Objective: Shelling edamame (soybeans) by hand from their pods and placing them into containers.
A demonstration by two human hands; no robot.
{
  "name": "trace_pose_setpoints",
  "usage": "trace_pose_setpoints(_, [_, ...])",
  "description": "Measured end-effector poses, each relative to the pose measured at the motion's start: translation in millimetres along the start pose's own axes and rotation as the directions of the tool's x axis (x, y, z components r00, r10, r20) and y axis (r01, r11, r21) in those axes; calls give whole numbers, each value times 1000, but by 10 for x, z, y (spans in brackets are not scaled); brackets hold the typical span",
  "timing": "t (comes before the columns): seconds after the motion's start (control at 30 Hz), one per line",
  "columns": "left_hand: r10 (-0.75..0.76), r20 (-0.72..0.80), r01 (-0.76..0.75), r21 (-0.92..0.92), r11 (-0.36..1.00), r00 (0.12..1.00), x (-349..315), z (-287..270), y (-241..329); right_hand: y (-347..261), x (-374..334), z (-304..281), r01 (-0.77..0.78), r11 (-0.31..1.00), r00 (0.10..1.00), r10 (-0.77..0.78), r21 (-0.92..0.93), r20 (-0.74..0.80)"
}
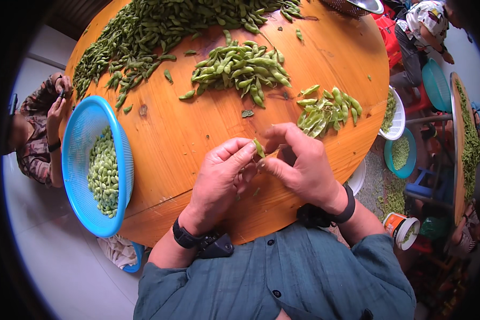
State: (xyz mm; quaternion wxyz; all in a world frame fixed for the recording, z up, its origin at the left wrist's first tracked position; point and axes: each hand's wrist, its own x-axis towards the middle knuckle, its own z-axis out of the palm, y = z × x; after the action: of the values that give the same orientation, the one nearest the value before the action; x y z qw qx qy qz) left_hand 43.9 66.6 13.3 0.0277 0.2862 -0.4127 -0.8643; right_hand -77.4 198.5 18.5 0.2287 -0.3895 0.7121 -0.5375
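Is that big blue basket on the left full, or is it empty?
Neither, it's partly full: shelled green soybeans lie piled low inside, and much of the blue plastic basket's mesh wall shows bare.

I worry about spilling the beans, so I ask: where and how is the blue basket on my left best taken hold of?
Probably by the rim of the blue basket, at its near and far sides together, coming from outside. The rim runs all round and is bare, while the beans lie lower inside, so opposite grips should help keep it level.
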Motion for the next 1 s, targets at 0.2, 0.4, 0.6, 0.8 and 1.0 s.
trace_pose_setpoints(0.2, [-24,-3,24,29,999,1000,6,-79,-34,38,26,-7,261,945,961,-273,-197,-35])
trace_pose_setpoints(0.4, [-15,33,15,7,1000,999,26,-34,-5,66,-9,8,245,956,968,-251,-163,-13])
trace_pose_setpoints(0.6, [-54,195,73,-94,993,979,-36,-105,53,-17,-18,-89,-199,955,960,144,221,241])
trace_pose_setpoints(0.8, [3,253,27,-115,993,967,-106,-23,96,-36,61,-158,-224,918,916,84,326,391])
trace_pose_setpoints(1.0, [-13,32,8,151,988,999,-287,-71,175,41,347,-464,374,807,926,-354,-457,133])
